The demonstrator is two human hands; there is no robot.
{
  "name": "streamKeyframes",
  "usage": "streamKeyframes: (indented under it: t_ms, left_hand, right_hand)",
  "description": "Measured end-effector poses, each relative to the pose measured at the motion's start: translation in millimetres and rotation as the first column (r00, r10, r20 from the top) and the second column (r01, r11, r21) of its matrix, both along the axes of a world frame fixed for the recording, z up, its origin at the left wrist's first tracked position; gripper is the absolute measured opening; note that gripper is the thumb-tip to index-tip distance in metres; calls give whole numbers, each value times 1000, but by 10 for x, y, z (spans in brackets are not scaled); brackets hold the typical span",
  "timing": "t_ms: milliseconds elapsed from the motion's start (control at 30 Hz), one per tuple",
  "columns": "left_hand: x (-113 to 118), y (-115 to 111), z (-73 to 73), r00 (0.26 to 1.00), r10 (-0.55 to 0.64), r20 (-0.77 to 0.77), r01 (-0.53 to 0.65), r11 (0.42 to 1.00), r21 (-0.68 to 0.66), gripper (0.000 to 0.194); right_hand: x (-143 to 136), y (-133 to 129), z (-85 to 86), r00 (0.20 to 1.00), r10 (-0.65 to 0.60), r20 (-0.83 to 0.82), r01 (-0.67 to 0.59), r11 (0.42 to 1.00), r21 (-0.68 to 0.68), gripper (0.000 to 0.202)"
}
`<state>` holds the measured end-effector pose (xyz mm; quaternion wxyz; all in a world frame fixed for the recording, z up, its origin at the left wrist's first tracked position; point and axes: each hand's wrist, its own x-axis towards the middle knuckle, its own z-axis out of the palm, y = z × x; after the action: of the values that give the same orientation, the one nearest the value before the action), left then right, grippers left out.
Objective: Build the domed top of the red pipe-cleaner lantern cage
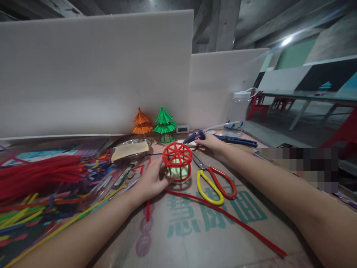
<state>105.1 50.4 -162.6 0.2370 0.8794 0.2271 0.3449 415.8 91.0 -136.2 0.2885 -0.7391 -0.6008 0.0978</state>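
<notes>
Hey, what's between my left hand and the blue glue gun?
In the head view, the red round frame stands between your left hand and the blue glue gun.

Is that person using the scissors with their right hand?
No, the right hand holds a dark blue glue gun, while the scissors lie apart from it.

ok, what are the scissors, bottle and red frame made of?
Scissors: grey blades with a dull sheen, so metal; smooth red and yellow handles, probably plastic-coated.
Bottle: see-through body, likely plastic, though glass isn't ruled out.
Red frame: matte strips, perhaps chenille stems; texture too small to tell.
</notes>
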Motion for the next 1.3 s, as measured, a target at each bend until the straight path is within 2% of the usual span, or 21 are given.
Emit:
streamKeyframes:
  t_ms: [167,267,333,400,433,500,567,667,767,867,967,1100,1200,1300]
  left_hand:
    - [-14,22,37,995,-4,-96,-2,998,-62,55]
    - [-105,64,188,964,7,-265,-18,999,-39,56]
    - [-202,71,346,905,33,-424,-46,999,-20,51]
    - [-296,48,491,783,110,-612,-101,994,49,39]
    - [-331,26,541,741,141,-656,-98,990,101,36]
    - [-362,-31,576,700,165,-695,-62,983,171,26]
    - [-344,-88,535,689,157,-708,-7,978,211,16]
    - [-274,-152,442,684,153,-713,37,969,244,18]
    - [-234,-230,463,695,148,-704,49,967,252,21]
    - [-237,-381,638,721,182,-669,-54,977,208,17]
    - [-210,-573,881,794,202,-574,-147,979,142,14]
    - [-45,-736,1148,891,242,-383,-157,958,241,20]
    - [113,-751,1259,930,243,-276,-163,945,284,19]
    - [211,-710,1272,961,214,-175,-156,942,297,17]
  right_hand:
    - [176,-181,126,978,-21,206,41,995,-96,49]
    - [263,-368,239,949,-28,315,72,989,-128,40]
    - [299,-488,354,937,-12,350,70,986,-153,32]
    - [308,-592,499,933,14,359,54,982,-180,32]
    - [299,-640,577,933,28,358,43,981,-189,35]
    - [249,-734,731,936,63,347,1,983,-182,40]
    - [160,-834,860,940,101,325,-59,989,-137,42]
    - [-13,-991,980,944,125,304,-113,992,-57,40]
    - [-184,-1130,1025,942,174,286,-181,984,-5,36]
    - [-346,-1251,1030,934,239,264,-263,963,57,29]
    - [-526,-1388,1026,908,354,225,-392,908,150,24]
    - [-776,-1591,1040,849,504,159,-529,807,263,21]
    - [-904,-1668,1055,836,511,200,-548,785,287,15]
    - [-941,-1637,1047,862,444,246,-506,786,355,14]
